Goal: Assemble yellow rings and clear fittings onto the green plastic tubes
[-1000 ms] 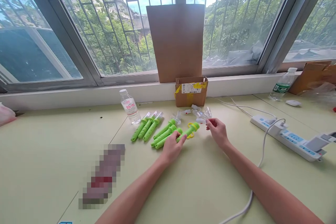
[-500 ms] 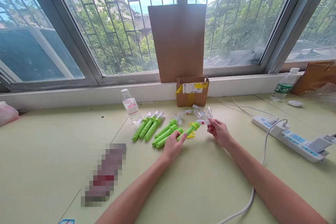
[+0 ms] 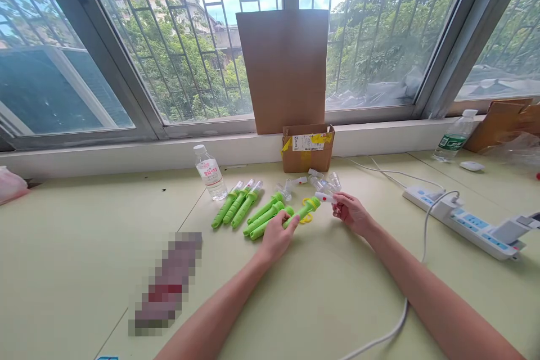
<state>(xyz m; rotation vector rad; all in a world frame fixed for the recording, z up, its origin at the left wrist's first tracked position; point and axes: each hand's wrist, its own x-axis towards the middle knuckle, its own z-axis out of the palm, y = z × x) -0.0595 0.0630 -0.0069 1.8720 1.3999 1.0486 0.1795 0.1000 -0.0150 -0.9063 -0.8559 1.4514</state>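
My left hand (image 3: 278,235) is closed around a green plastic tube (image 3: 311,205) with a ridged, screw-like end that points right. Between the fingertips of my right hand (image 3: 352,214) is a small white piece with a red dot (image 3: 324,197), lying close to that ridged end; whether they touch I cannot tell. Under and beside my left hand lie more green tubes (image 3: 265,215) without caps. Further left, three green tubes with clear tops (image 3: 239,205) lie side by side. Yellow rings (image 3: 307,217) rest behind the held tube. Clear plastic caps (image 3: 324,183) lie beyond my right hand.
A small cardboard box (image 3: 307,149) stands behind the parts, before a tall cardboard sheet (image 3: 284,70). A water bottle (image 3: 210,173) is at left, another bottle (image 3: 454,138) at right. A power strip (image 3: 464,222) and white cable (image 3: 405,312) lie right. A pixelated object (image 3: 169,281) lies front left.
The view has shifted very slightly. Both hands keep nearly the same pose, the white piece still close to the tube's ridged end.
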